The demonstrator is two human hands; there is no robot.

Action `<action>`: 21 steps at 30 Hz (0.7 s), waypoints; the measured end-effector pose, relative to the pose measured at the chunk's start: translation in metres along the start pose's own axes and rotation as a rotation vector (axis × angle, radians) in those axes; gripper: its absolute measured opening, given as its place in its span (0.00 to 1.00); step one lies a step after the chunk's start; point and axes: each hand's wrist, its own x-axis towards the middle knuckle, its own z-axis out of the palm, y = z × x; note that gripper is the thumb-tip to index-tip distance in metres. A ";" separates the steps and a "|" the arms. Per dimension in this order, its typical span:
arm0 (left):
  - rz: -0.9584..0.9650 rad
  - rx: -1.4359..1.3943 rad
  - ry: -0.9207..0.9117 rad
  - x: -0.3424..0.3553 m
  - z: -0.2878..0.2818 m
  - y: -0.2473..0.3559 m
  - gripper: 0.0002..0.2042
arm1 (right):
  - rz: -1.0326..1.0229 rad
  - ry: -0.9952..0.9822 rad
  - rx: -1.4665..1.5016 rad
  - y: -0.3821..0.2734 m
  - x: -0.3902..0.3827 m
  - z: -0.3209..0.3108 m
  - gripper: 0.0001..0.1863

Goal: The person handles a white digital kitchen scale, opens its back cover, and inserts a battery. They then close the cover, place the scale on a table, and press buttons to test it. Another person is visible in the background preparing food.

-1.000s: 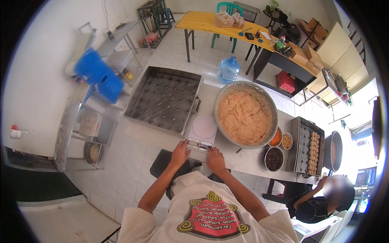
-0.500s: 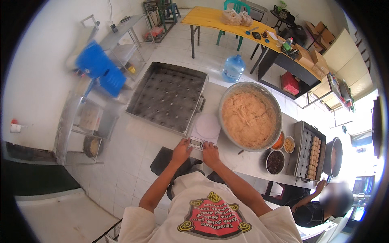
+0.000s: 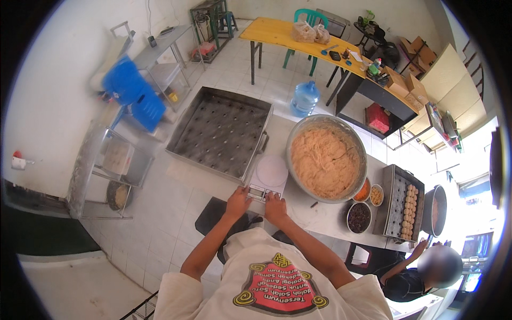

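A white kitchen scale [image 3: 270, 172] with a round plate and a small display lies at the front edge of the pale table. At its front left corner, my left hand [image 3: 238, 204] is closed on the edge. My right hand [image 3: 275, 208] holds the front right corner, fingertips bent beside the display. Just right of the scale stands a big metal basin [image 3: 361, 184] filled with an orange-tan, dough-like mixture [image 3: 324, 160]. Behind and left of the scale sits a large metal steamer tray [image 3: 218, 130] with a perforated bottom and nothing on it.
Bowls of dark bits [image 3: 359, 217], orange shreds [image 3: 362, 191] and yellowish pieces [image 3: 376, 195] stand right of the basin. Beyond them is a steamer tray [image 3: 393, 205] with rows of dough balls [image 3: 409, 213]. A co-worker [image 3: 408, 274] sits at right. A blue water jug [image 3: 305, 100] stands behind.
The whole view has shifted slightly, so things appear a little lower. Both my hands stay at the scale's front corners.
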 end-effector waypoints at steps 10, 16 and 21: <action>-0.070 0.105 -0.066 0.001 -0.001 0.010 0.33 | -0.012 0.119 0.048 -0.002 0.002 -0.026 0.24; 0.029 0.201 -0.086 0.008 -0.005 0.028 0.42 | -0.072 0.361 0.154 0.023 0.030 -0.028 0.23; -0.009 0.152 -0.173 0.017 0.000 0.016 0.45 | -0.177 0.644 0.174 0.027 0.045 -0.037 0.22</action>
